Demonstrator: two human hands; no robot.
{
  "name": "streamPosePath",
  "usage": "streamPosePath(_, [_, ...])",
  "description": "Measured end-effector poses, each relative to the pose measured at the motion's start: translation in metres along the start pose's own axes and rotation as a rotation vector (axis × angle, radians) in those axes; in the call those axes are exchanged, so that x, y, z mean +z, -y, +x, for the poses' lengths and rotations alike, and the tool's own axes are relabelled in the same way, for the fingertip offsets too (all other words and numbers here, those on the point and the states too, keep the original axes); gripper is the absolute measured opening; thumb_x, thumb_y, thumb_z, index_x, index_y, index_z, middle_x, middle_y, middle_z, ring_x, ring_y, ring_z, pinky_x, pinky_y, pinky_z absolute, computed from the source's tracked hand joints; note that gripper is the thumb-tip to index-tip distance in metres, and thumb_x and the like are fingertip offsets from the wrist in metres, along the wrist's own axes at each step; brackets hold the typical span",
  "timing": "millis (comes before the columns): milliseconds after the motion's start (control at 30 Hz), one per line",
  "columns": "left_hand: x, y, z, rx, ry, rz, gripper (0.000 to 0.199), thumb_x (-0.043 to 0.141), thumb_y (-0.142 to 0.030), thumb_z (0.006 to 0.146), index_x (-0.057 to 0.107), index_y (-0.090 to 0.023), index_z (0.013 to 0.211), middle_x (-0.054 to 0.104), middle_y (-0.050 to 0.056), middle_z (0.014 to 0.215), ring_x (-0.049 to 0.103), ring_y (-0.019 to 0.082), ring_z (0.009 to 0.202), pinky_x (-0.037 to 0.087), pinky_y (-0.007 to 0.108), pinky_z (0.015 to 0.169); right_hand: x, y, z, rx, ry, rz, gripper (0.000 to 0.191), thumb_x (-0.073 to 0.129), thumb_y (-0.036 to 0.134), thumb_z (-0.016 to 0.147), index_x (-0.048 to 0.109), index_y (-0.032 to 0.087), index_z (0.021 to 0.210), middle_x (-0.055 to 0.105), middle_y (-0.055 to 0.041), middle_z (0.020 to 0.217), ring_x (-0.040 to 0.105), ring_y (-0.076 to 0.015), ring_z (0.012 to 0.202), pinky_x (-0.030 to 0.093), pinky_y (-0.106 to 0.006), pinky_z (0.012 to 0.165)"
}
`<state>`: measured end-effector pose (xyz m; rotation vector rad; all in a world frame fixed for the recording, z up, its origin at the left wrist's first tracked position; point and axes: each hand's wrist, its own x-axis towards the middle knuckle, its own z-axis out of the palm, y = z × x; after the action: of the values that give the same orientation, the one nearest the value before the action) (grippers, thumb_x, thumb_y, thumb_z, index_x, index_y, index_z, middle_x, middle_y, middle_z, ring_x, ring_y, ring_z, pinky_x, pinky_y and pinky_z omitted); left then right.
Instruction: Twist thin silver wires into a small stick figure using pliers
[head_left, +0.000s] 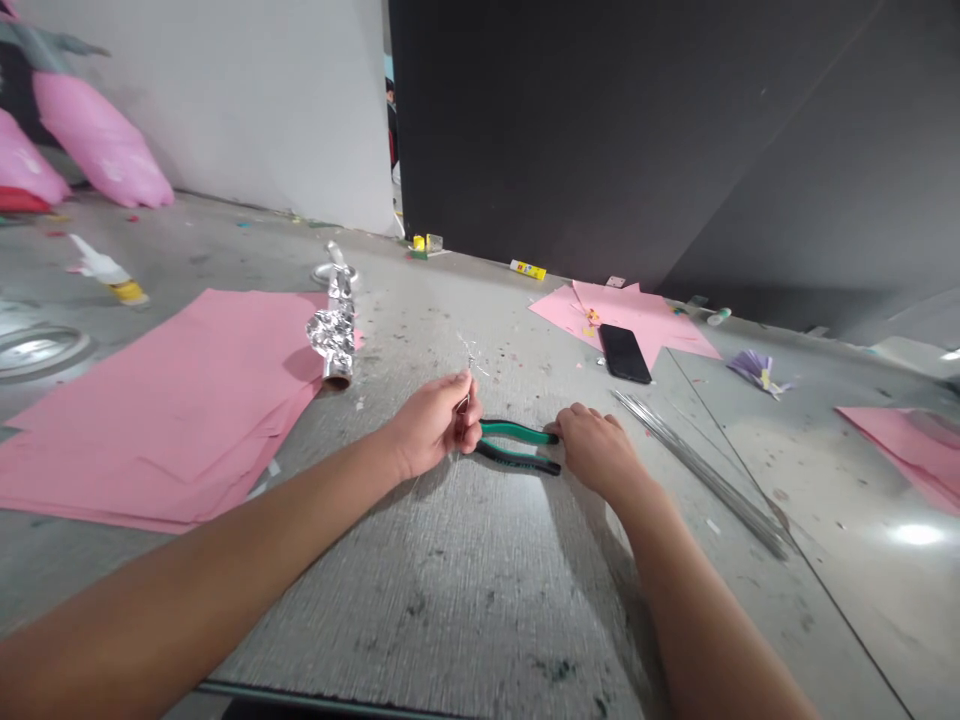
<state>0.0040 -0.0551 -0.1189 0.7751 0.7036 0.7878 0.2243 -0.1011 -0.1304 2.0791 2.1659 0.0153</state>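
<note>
My left hand (439, 422) is closed, thumb against fingers, on a thin piece of silvery wire (471, 358) whose fine ends splay out above the fingertips. Pliers (517, 432) with green and black handles lie on the table just beyond that hand, handles spread and pointing right; their jaws are hidden behind my left fingers. My right hand (600, 448) rests at the end of the upper handle, its fingers curled down. Its fingertips are hidden, so whether it grips the handle does not show. To its right lies a bundle of straight metal wires (705, 475).
Pink sheets (165, 420) are stacked at left, with a foil-wrapped tube (340, 320) at their edge. A glue bottle (111, 270) lies further left. More pink paper (675, 325), a black phone (625, 353), a yellow glue stick (528, 270) and a purple paper piece (757, 370) lie beyond.
</note>
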Motion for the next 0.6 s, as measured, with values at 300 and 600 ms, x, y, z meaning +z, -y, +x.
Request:
streamPosePath(300, [-0.004,-0.001,0.001,-0.023,0.046,-0.023,0.023,0.042,-0.021,0.097,0.061,-0.010,0.099,0.048,-0.002,0.065,0.038,0.004,0.042,0.029,0.019,0.042,0.001,-0.001,-0.002,0.021,0.001,-0.017,0.026,0.037,0.021,0.098,0.062,0.014,0.100,0.066,-0.0136,0.104,0.064,-0.0267,0.097,0.037,-0.036,0.076])
streamPosePath(600, [-0.007,0.000,0.002,0.016,0.082,0.133,0.017,0.053,-0.015,0.090,0.066,-0.010,0.082,0.052,0.002,0.071,0.038,0.004,0.046,0.027,0.021,0.045,-0.015,-0.007,-0.006,0.100,0.059,-0.056,0.025,0.043,0.030,0.097,0.065,0.019,0.097,0.070,-0.0089,0.101,0.068,-0.0245,0.090,0.041,-0.032,0.068])
